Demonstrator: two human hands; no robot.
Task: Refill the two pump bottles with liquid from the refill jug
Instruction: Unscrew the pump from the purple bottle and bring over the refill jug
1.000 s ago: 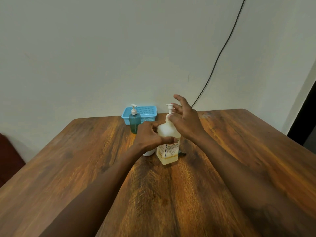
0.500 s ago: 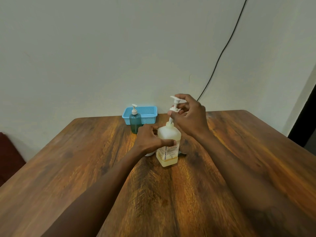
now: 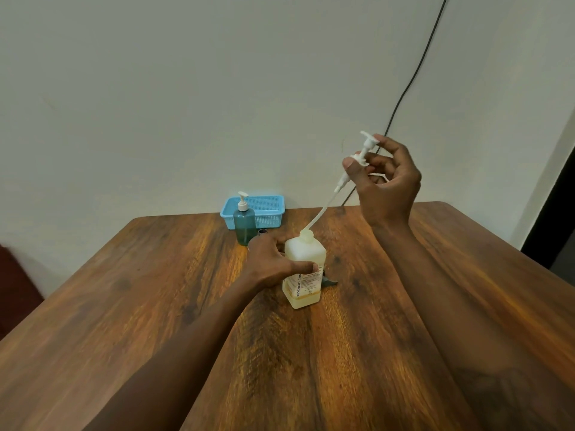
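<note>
A translucent white pump bottle point(image 3: 304, 275) with a little yellowish liquid at its bottom stands near the middle of the wooden table point(image 3: 155, 306). My left hand point(image 3: 273, 262) grips its body. My right hand point(image 3: 384, 178) holds the white pump head point(image 3: 362, 154) up and to the right, its dip tube point(image 3: 320, 213) still reaching into the open neck. A teal pump bottle point(image 3: 244, 223) stands behind, pump on. Something white sits hidden behind my left hand; I cannot tell what it is.
A blue plastic basket point(image 3: 267, 206) sits at the table's far edge against the wall. A small dark cap-like piece point(image 3: 263, 232) lies beside the teal bottle, and a dark object point(image 3: 329, 279) pokes out behind the white bottle. A black cable point(image 3: 413, 73) runs down the wall.
My right hand has drawn the pump head up and rightward out of the white bottle, pulling the dip tube nearly clear. My left hand keeps holding the bottle in place.
</note>
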